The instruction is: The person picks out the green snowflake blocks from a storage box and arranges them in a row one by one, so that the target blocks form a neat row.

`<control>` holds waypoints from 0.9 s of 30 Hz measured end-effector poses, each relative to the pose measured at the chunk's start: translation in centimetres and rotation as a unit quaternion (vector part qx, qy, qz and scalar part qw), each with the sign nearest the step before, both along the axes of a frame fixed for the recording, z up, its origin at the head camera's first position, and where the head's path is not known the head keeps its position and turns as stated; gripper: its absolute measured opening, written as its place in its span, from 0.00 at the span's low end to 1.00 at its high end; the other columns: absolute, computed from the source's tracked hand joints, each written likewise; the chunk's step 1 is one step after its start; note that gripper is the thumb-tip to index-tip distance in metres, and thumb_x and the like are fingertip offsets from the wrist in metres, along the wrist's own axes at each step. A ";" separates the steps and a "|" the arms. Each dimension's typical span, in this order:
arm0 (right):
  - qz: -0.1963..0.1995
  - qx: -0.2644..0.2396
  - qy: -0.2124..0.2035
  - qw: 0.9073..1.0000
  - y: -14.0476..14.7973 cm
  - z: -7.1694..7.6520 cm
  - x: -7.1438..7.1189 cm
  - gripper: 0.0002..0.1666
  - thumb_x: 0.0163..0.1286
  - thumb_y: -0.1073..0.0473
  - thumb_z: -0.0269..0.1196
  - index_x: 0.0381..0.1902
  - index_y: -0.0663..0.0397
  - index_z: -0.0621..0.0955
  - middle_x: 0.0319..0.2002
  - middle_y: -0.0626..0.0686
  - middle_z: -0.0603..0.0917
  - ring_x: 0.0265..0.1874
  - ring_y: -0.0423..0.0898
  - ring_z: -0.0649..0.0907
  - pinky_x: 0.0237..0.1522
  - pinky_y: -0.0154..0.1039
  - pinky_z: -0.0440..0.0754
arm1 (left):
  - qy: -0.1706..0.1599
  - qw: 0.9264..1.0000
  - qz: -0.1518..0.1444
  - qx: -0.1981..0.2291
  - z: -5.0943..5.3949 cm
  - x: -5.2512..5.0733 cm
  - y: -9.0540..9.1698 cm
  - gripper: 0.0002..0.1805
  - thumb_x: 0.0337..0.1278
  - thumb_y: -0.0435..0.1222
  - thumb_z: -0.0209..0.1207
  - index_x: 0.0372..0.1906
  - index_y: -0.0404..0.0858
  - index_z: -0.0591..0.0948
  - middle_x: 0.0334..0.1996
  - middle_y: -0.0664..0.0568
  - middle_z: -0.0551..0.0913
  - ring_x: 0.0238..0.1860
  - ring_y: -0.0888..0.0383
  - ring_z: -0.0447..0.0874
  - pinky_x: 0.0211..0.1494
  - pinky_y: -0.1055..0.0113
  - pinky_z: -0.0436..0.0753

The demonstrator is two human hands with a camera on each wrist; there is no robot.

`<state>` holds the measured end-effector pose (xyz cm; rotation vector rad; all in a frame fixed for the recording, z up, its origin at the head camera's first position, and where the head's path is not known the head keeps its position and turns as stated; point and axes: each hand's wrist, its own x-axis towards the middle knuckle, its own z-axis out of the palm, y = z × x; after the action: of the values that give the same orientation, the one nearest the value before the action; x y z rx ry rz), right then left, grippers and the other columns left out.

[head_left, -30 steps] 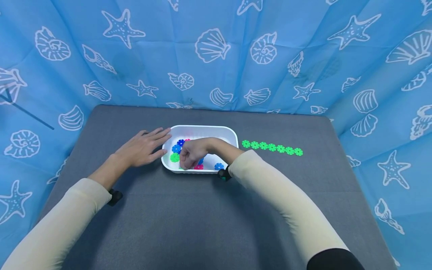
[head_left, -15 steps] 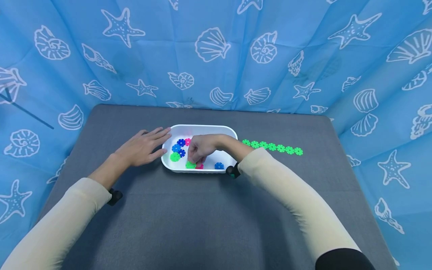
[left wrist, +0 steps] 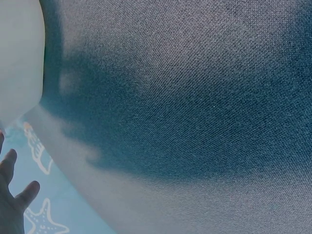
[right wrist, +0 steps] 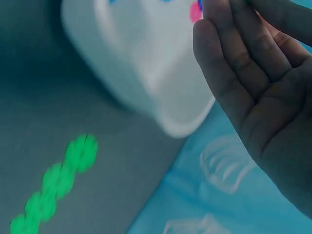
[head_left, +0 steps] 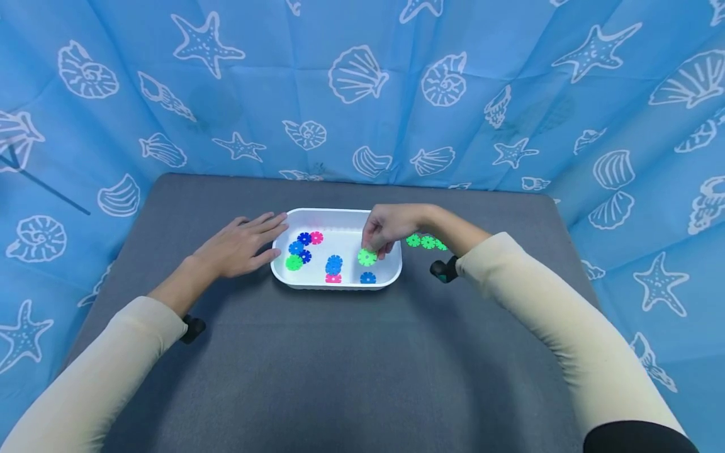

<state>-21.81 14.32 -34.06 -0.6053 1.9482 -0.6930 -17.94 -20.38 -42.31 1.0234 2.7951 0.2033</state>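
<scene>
My right hand (head_left: 389, 226) pinches a green notched plastic disc (head_left: 367, 258) by its upper edge, over the right part of the white tray (head_left: 340, 219). My left hand (head_left: 233, 248) lies with straight fingers at the tray's left end, the fingertips at its rim. Inside the tray are a green disc (head_left: 293, 262), several blue discs (head_left: 334, 263) and two pink discs (head_left: 333, 278). To the tray's right lies a row of green discs (right wrist: 58, 180); my right forearm covers part of it in the head view.
Everything stands on a grey cloth-covered table (head_left: 317, 365). A blue curtain (head_left: 385, 126) printed with shells and starfish hangs behind the table and at its sides.
My right hand has risen from the tray's front middle and moved right with a green disc, uncovering blue and pink discs there. My left hand has stayed in place.
</scene>
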 end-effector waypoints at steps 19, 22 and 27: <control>-0.187 0.016 0.060 0.980 19.0 -1.0 1.6 0.20 0.76 0.57 0.59 0.54 0.69 0.82 0.41 0.60 0.86 0.40 0.49 0.85 0.49 0.48 0.83 | -0.006 1.000 0.004 -0.009 0.1 0.1 0.0 0.37 0.72 0.53 0.51 0.78 0.43 0.59 0.79 0.49 0.52 0.77 0.41 0.51 0.70 0.33 0.57; -0.224 0.015 0.081 0.971 21.5 -1.5 2.4 0.22 0.76 0.55 0.58 0.55 0.70 0.81 0.42 0.60 0.86 0.41 0.49 0.85 0.50 0.48 0.83 | -0.006 1.000 0.003 -0.007 0.1 0.1 0.0 0.37 0.72 0.53 0.51 0.78 0.43 0.59 0.79 0.49 0.52 0.77 0.41 0.51 0.70 0.33 0.57; -0.286 0.022 0.124 0.950 24.8 -3.0 3.5 0.24 0.77 0.54 0.58 0.55 0.72 0.80 0.45 0.60 0.86 0.43 0.49 0.86 0.50 0.47 0.83 | -0.002 1.000 0.003 -0.006 0.1 0.1 0.0 0.37 0.72 0.53 0.51 0.78 0.42 0.59 0.79 0.49 0.53 0.77 0.41 0.52 0.70 0.33 0.57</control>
<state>-18.29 39.15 -37.04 -0.0870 2.3969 -0.9573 -17.85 -20.36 -42.19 1.0125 2.7932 0.1895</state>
